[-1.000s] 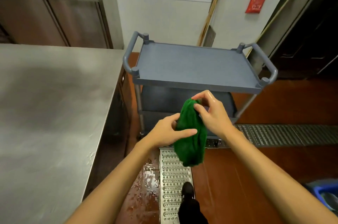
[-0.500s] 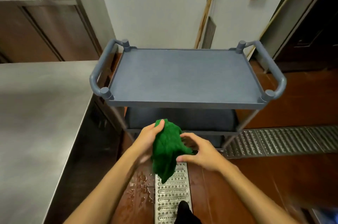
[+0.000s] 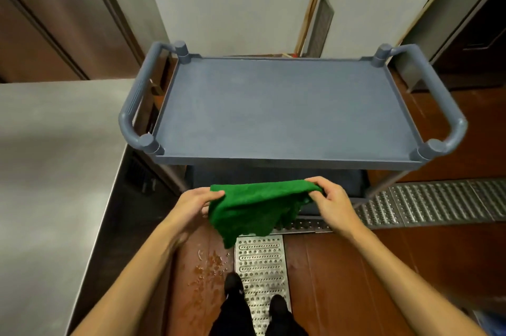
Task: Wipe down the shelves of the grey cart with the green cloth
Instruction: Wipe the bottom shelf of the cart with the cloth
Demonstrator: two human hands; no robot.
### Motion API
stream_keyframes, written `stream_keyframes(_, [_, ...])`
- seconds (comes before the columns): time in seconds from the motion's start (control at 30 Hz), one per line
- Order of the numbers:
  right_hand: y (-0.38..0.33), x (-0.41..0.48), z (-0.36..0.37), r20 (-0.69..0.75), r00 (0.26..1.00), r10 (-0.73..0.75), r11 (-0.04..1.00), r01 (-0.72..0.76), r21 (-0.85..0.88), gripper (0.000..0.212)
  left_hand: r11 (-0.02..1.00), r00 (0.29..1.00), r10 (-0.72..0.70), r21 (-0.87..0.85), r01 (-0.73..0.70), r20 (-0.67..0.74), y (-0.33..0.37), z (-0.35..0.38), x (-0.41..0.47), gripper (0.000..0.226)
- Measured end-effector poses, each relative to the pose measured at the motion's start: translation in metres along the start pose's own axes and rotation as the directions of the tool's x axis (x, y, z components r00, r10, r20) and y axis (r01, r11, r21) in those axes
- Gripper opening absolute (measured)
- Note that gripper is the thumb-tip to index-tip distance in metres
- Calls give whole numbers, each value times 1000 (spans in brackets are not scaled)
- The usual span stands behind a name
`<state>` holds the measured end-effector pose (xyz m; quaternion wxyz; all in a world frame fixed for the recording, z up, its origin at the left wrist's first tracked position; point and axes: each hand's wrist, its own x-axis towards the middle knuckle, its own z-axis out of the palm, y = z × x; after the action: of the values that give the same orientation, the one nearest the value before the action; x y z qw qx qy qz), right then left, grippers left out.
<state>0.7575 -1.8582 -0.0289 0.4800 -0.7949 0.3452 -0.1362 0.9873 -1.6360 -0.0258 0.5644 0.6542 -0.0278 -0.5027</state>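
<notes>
Newly spread green cloth (image 3: 254, 208) between hands (image 3: 191, 205) (image 3: 332, 202)

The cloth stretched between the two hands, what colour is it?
The cloth is plain green, no pattern; the head view shows it best.

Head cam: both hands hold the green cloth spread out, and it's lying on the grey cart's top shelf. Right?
Not quite. In the head view the left hand and right hand do hold the green cloth spread out, but it hangs in the air in front of the grey plastic cart, short of the top shelf, not lying on it.
</notes>
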Motion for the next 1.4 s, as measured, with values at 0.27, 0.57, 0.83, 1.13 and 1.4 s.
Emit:
stream_keyframes(0.27, [14,32,34,-44,992,117,986,-111,123,27,834,972,27,532,-149,232,-3,-64,63,101])
stream_keyframes(0.57, [79,95,69,308,906,291,956,-262,-134,80,13,879,354,938,-347,320,-71,-69,148,32])
stream_keyframes(0.83, [146,155,114,627,744,234,818,198,-540,32,113,645,695,838,-534,317,-120,-72,249,33])
stream_keyframes(1.13, [217,222,149,498,864,78,976,-168,138,8,687,810,558,446,-573,182,-162,-84,347,30])
stream_keyframes(1.4, [180,321,152,238,949,-206,957,145,251,29,563,644,763,555,-612,-63,-77,-88,402,38])
